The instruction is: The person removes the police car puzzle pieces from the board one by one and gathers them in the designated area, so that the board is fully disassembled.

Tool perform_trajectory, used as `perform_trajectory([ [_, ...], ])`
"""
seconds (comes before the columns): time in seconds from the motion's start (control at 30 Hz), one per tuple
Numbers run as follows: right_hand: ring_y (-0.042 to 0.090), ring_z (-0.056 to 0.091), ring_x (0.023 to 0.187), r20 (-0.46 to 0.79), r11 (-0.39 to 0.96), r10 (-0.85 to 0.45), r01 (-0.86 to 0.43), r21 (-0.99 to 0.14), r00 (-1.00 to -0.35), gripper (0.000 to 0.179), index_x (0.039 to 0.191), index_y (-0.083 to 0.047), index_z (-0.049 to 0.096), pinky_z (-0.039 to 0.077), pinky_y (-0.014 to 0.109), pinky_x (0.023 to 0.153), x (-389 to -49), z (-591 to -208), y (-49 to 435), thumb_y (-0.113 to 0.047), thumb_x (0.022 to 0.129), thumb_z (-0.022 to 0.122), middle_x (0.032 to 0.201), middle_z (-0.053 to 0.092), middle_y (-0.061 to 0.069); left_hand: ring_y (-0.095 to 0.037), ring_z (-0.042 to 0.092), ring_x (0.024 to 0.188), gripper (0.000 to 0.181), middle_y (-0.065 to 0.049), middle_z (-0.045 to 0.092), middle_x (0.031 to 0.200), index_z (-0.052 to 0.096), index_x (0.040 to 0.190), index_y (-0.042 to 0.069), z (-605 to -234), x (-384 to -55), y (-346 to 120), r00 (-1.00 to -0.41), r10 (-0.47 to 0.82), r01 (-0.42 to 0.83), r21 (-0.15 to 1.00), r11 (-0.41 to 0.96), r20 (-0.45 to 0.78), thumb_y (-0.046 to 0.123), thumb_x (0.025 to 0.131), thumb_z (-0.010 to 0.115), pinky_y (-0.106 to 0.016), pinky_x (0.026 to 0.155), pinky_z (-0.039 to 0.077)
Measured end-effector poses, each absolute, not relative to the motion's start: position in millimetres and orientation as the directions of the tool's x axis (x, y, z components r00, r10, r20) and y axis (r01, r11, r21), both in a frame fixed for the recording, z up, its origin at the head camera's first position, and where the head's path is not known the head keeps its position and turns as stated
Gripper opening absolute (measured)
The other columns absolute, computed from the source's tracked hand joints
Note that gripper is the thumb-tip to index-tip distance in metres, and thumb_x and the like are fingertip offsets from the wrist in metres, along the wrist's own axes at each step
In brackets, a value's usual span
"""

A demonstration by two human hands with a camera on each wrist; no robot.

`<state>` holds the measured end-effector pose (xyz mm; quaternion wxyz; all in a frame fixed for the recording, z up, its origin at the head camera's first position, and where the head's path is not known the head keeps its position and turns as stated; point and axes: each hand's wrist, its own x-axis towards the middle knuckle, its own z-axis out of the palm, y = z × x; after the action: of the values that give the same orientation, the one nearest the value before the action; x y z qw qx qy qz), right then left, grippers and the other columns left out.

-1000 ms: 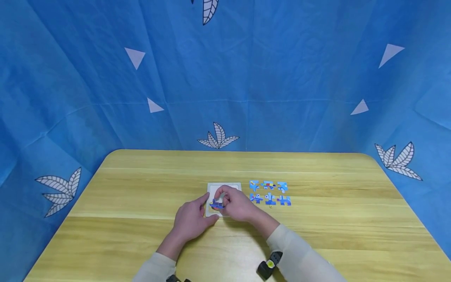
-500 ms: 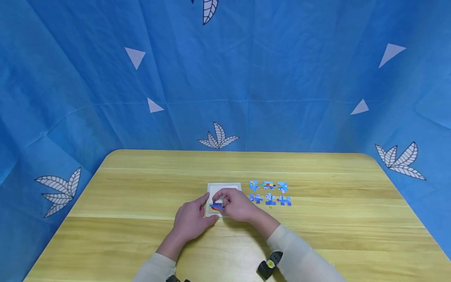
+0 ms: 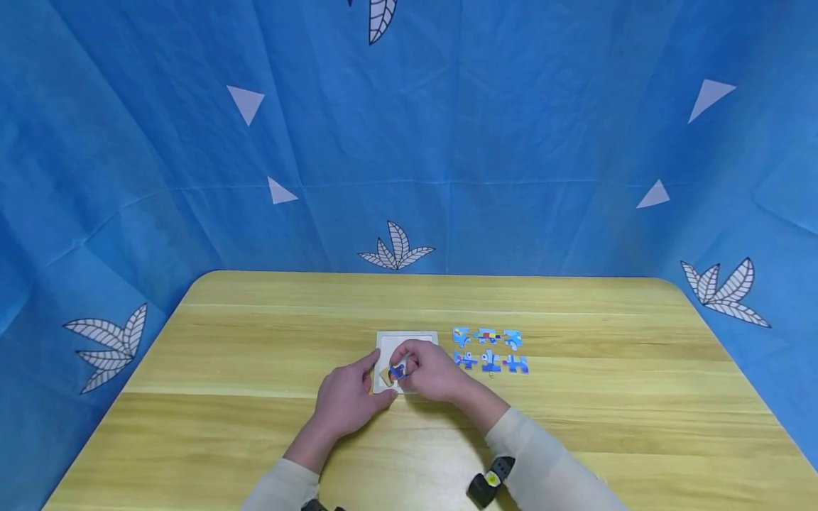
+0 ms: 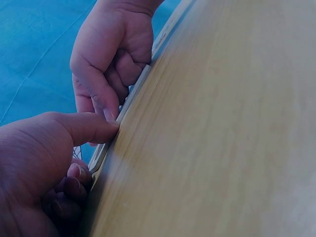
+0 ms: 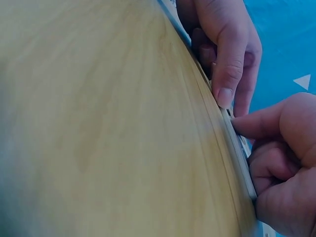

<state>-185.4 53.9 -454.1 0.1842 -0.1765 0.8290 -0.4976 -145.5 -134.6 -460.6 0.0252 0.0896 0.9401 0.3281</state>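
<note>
A square white puzzle tray (image 3: pixel 407 333) lies flat near the middle of the table. My left hand (image 3: pixel 348 399) holds its near left corner, the thumb at the near edge and the fingers along the left side. Over the tray, my right hand (image 3: pixel 431 370) pinches a small blue jigsaw piece (image 3: pixel 397 372) between thumb and forefinger. Beside that piece shows a tan patch (image 3: pixel 385 377) at the tray's lower left. In the left wrist view, the left thumb (image 4: pixel 106 126) presses at the tray edge close to the right fingertips; the piece itself is hidden there.
Right of the tray, several blue jigsaw pieces (image 3: pixel 490 361) lie in two rows on the wooden table (image 3: pixel 607 397). A blue patterned cloth (image 3: pixel 524 142) hangs behind the table's far edge.
The blue piece has turned between my right fingers and shows less of its length, with a tan patch now plainer beside it. My left hand stays put on the tray.
</note>
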Motion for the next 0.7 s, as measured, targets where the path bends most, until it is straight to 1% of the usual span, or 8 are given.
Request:
perform_trajectory([
  [0.17,0.011,0.034,0.047,-0.149,0.425,-0.489,-0.085,-0.901,-0.86,0.03,0.11,-0.007,0.066,0.032,0.026,0.05,-185.4,-454.5,56.6,0.001,0.081,0.074,0.055,0.039,-0.005,-0.009,0.033,0.048,0.076,0.007,0.042,0.056,0.057,0.141,0.003,-459.8,-145.3,-134.1,-0.982,0.188,0.15,0.621,0.769,0.004,0.041,0.08,0.081,-0.028,0.047,0.025],
  [0.33,0.01,0.035,0.047,-0.139,0.429,-0.504,-0.107,-0.897,-0.852,0.029,0.11,-0.006,0.066,0.032,0.026,0.05,-185.1,-454.0,55.8,-0.006,0.084,0.077,0.055,0.04,-0.004,-0.008,0.033,0.047,0.075,0.008,0.042,0.056,0.058,0.14,0.002,-459.9,-145.1,-134.4,-0.982,0.19,0.157,0.62,0.769,0.012,0.041,0.08,0.081,-0.027,0.047,0.024],
  [0.5,0.01,0.036,0.047,-0.143,0.441,-0.5,-0.109,-0.891,-0.854,0.025,0.11,-0.006,0.067,0.033,0.026,0.05,-184.6,-453.1,55.2,-0.003,0.086,0.074,0.055,0.041,-0.004,-0.008,0.033,0.048,0.074,0.008,0.041,0.056,0.058,0.139,0.002,-460.6,-145.0,-134.9,-0.981,0.191,0.164,0.625,0.763,0.024,0.039,0.079,0.081,-0.027,0.047,0.024],
  [0.7,0.011,0.034,0.048,-0.115,0.471,-0.491,-0.152,-0.869,-0.863,0.026,0.111,-0.009,0.073,0.03,0.026,0.051,-185.4,-453.0,55.3,0.002,0.088,0.067,0.055,0.037,-0.005,-0.009,0.032,0.046,0.075,0.007,0.041,0.055,0.056,0.142,0.003,-460.1,-144.8,-135.1,-0.982,0.186,0.144,0.631,0.763,0.0,0.039,0.08,0.081,-0.027,0.047,0.024],
])
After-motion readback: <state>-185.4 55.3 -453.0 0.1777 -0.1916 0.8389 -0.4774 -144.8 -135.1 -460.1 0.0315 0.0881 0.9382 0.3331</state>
